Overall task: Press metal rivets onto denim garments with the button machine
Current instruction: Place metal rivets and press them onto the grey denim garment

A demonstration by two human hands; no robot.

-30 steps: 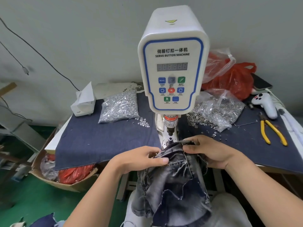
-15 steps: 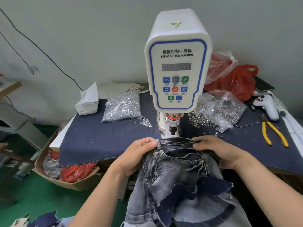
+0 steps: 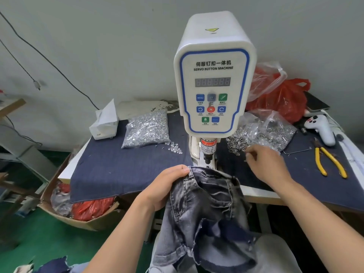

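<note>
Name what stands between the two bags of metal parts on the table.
The button machine stands between the rivet bag and the ring bag, in the head view.

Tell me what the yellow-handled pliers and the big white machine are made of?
The pliers look like dark metal with shiny yellow plastic or rubber grips, judging by the smooth, bright coating. The servo button machine seems cased in glossy white plastic, given its rounded molded corners, though painted metal is possible.

The button machine [image 3: 213,75] wore a glossy white plastic shell. Faded, frayed denim garment [image 3: 206,209] hung before matt blue cloth [image 3: 122,170]. Shiny metal rivets [image 3: 146,128] filled clear plastic.
</note>
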